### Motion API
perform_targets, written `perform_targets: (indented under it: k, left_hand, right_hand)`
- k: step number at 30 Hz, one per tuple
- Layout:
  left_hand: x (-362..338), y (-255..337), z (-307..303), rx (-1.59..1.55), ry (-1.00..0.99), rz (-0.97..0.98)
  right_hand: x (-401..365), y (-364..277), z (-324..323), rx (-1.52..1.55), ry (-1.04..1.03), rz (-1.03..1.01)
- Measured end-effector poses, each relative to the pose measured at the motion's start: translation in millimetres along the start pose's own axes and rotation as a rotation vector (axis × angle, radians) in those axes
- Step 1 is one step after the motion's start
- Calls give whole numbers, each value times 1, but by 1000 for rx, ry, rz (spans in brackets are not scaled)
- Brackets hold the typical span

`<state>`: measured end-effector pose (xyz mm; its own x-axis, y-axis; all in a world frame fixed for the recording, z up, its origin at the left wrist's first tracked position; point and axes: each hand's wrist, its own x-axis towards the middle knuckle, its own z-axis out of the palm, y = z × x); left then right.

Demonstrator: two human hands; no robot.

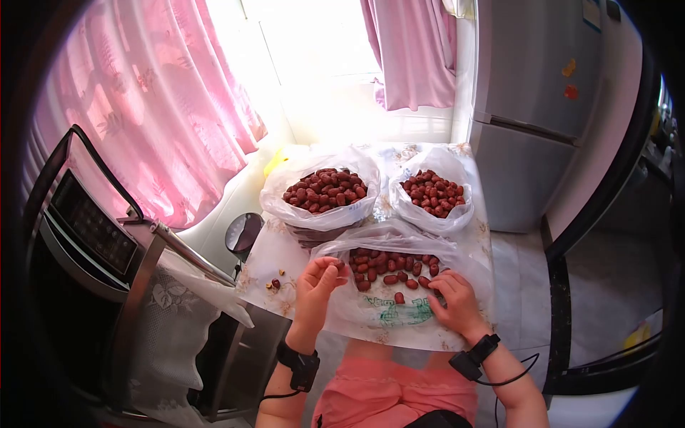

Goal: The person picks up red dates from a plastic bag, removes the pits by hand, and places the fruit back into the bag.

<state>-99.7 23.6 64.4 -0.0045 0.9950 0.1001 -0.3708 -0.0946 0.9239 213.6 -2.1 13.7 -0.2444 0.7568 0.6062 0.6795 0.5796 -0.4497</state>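
Lower centre of the frame, an oval, dark-red date (424, 282) lies on a translucent white plastic bag (357, 308), just left of the nearer right hand's (459, 303) loosely parted fingers; whether the bent-fingered left hand (315, 291) grips anything is unclear.

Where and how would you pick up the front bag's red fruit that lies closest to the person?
Best from above, I'd say, thumb and finger on its left and right sides: the red fruit is small and rounded, with bare plastic bag on both sides, so fingertips should fit.
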Motion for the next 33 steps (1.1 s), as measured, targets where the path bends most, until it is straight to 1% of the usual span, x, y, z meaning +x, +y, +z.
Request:
perform_targets:
  k: [1,2,4,5,7,9,11,12,14,18,20,21,23,24,25,27,28,29,31,33]
  left_hand:
    - [-3,9,1,102,-63,-31]
    - [-4,17,4,102,-64,-32]
    - [4,31,8,295,-6,255]
    - [11,37,8,296,-8,260]
    - [24,50,9,574,78,472]
    - [31,57,14,573,97,485]
    - [37,55,16,560,167,521]
    - [38,54,14,562,167,525]
    - [39,51,7,677,153,524]
    - [33,53,-4,750,134,507]
    - [30,61,-11,750,43,441]
    - [29,64,-16,753,41,440]
    - [28,75,-22,855,-9,436]
    - [25,85,-22,931,-68,416]
    - [25,94,-20,937,-71,417]
    - [28,109,-14,1139,-260,435]
    - [30,115,-10,1146,-312,437]
    - [35,120,-7,1146,-312,434]
    - [46,129,-2,1218,-335,536]
    - [58,124,-3,1212,-315,574]
  right_hand:
    - [1,0,-1,8,-7,-8]
    - [1,0,-2,16,-15,-16]
    - [0,1,-1,18,-10,-20]
    - [1,1,-1,20,-4,-24]
    - [1,0,-1,21,-5,-23]
    - [1,0,-2,24,-4,-25]
    - [1,0,-2,8,-5,-30]
    - [1,0,-2,10,-2,-32]
    - [0,1,-1,17,2,-25]
    - [-1,1,-1,19,10,-19]
    - [0,-1,-3,28,13,-21]
    - [0,0,-3,30,14,-18]
    - [-1,0,-2,28,17,-15]
    - [-1,0,-1,33,22,-13]
    - [-1,1,-1,24,24,-21]
    - [0,0,0,17,30,-24]
    - [1,0,-2,19,27,-22]
    - [0,0,-2,20,22,-20]
    - [0,0,-2,25,21,-15]
    - [1,0,-1,25,31,-9]
